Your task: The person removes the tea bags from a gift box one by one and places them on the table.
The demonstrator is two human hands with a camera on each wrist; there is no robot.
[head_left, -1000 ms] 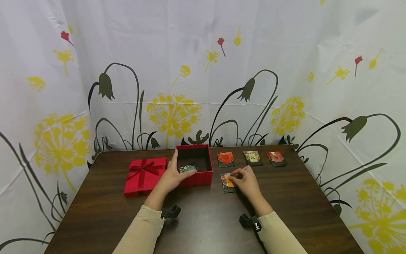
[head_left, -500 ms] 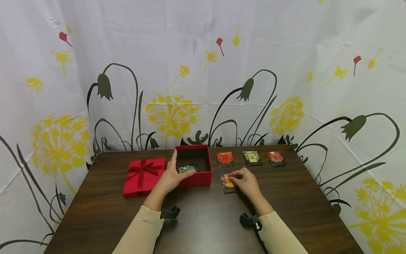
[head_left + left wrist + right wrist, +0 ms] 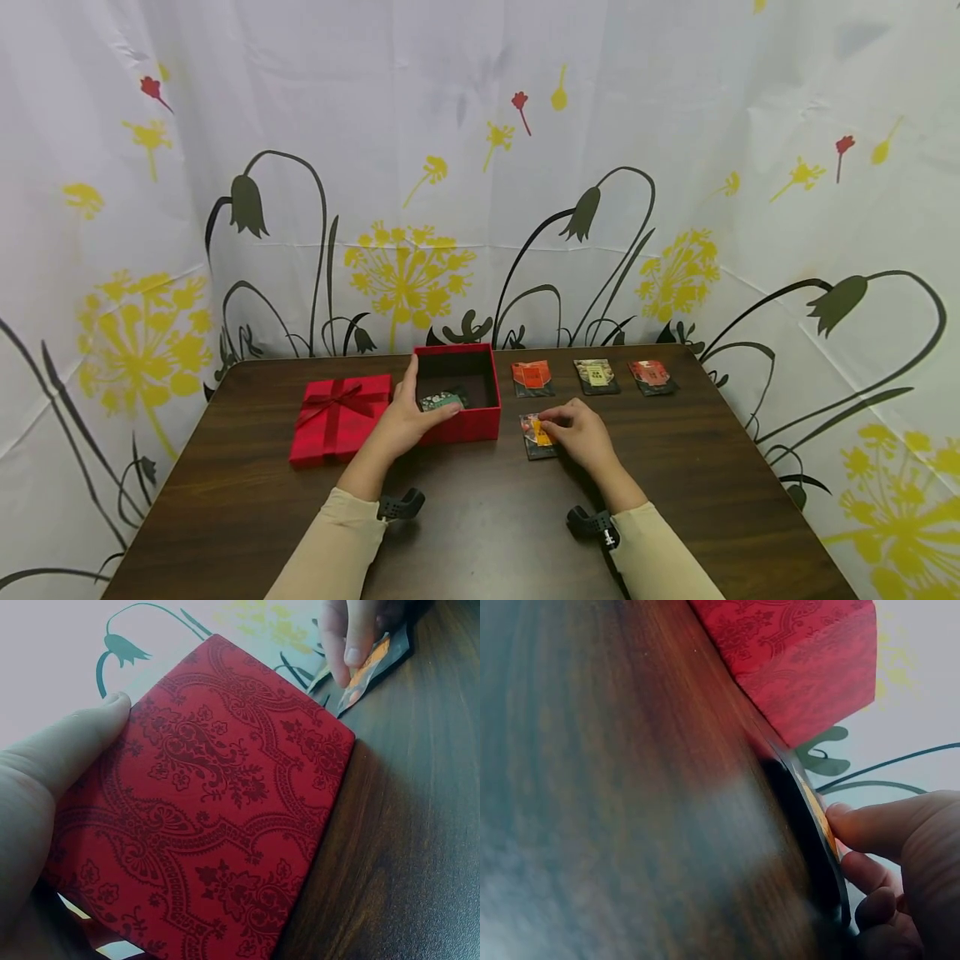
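Note:
My left hand (image 3: 408, 417) holds the red box (image 3: 472, 425) at its left front corner, thumb over the front rim and fingers along the left side. The left wrist view shows the thumb (image 3: 97, 731) at the edge of the patterned red wall (image 3: 217, 795). Inside the open, dark-lined box lies a green packet (image 3: 442, 402). To the box's right, my right hand (image 3: 585, 433) pinches a small flat sachet (image 3: 531, 431) with an orange label, low at the table. Thumb and fingertips meet at the sachet's label (image 3: 819, 816) in the right wrist view.
Left of the box lies a red lid (image 3: 337, 421) with a ribbon bow. At the back right sit an orange-labelled sachet (image 3: 532, 379), a pale-labelled sachet (image 3: 597, 377) and a red-labelled sachet (image 3: 652, 377). A flowered curtain (image 3: 480, 167) hangs behind the brown table (image 3: 480, 525).

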